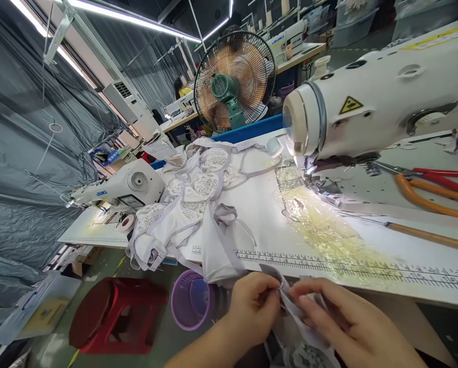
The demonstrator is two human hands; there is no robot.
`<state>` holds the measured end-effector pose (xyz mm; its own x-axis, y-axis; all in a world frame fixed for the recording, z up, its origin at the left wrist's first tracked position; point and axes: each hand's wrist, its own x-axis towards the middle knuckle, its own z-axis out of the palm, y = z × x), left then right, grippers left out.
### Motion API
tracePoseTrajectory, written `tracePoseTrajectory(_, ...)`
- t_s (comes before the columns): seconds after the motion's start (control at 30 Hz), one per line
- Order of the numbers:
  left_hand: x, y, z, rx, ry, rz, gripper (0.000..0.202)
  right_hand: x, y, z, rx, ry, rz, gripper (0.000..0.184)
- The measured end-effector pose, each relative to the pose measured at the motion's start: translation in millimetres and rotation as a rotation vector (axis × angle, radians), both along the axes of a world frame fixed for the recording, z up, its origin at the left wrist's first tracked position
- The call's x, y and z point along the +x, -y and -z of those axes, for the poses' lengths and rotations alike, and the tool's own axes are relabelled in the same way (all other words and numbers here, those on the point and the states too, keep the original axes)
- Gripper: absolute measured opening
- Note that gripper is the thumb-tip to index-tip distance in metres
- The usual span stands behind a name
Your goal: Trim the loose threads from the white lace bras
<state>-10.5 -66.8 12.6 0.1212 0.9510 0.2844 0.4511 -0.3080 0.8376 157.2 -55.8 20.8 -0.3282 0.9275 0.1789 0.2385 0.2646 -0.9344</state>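
My left hand (255,306) pinches the pale lilac edge of a bra (299,327) in front of the table's near edge. Thumb and fingers of my right hand (336,312) close on the same strip of fabric, just right of the left. White lace shows on the bra's lower part, partly hidden by my right hand. On the table to the left lies a heap of similar white lace bras (198,194) with lilac edging, some hanging over the front edge. The lit sewing machine head (309,117) stands beyond my right hand.
Orange-handled scissors (416,194), a red-handled tool (443,174) and a wooden-handled awl (424,235) lie at the right. A ruler strip (309,258) runs along the table's front. Below stand a purple basket (183,306) and red stool (137,317). A fan (234,82) stands behind.
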Motion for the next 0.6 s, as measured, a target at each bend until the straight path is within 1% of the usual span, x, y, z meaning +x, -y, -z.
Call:
tracePoseTrajectory(0.03, 0.6, 0.7, 1.6, -0.031, 0.057, -0.008, 0.012, 1.1, -0.5, 0.5, -0.074, -0.001, -0.006, 0.019)
tracePoseTrajectory(0.07, 1.4, 1.2, 2.3, -0.033, 0.086, -0.01, 0.011, 1.7, -1.4, 1.1, -0.106, 0.01, 0.0, 0.021)
tracePoseTrajectory(0.1, 2.3, 1.4, 2.2, -0.004, 0.086, -0.01, 0.011, 1.7, -2.5, 1.7, -0.096, 0.032, 0.012, 0.021)
tracePoseTrajectory(0.17, 4.2, 1.0, 0.4, 0.099, 0.033, -0.007, 0.012, 0.6, -4.9, 3.2, 0.003, 0.106, 0.026, 0.021)
tracePoseTrajectory(0.27, 5.7, -0.6, -2.0, 0.233, -0.073, 0.01, 0.013, -1.8, -6.9, 5.6, 0.18, 0.215, -0.05, 0.024)
tracePoseTrajectory(0.33, 5.5, -1.5, -1.7, 0.289, -0.14, 0.03, 0.013, -3.3, -6.3, 7.5, 0.237, 0.279, -0.07, 0.027)
tracePoseTrajectory(0.4, 4.6, -1.8, -0.9, 0.351, -0.213, 0.056, 0.013, -4.9, -4.3, 9.0, 0.24, 0.335, -0.028, 0.031)
tracePoseTrajectory(0.47, 3.8, -1.5, -1.0, 0.404, -0.294, 0.08, 0.014, -6.4, -1.9, 9.0, 0.212, 0.375, 0.021, 0.032)
tracePoseTrajectory(0.6, 3.7, -0.2, -4.8, 0.44, -0.419, 0.122, 0.014, -9.8, 1.8, 2.8, 0.138, 0.411, 0.059, 0.026)
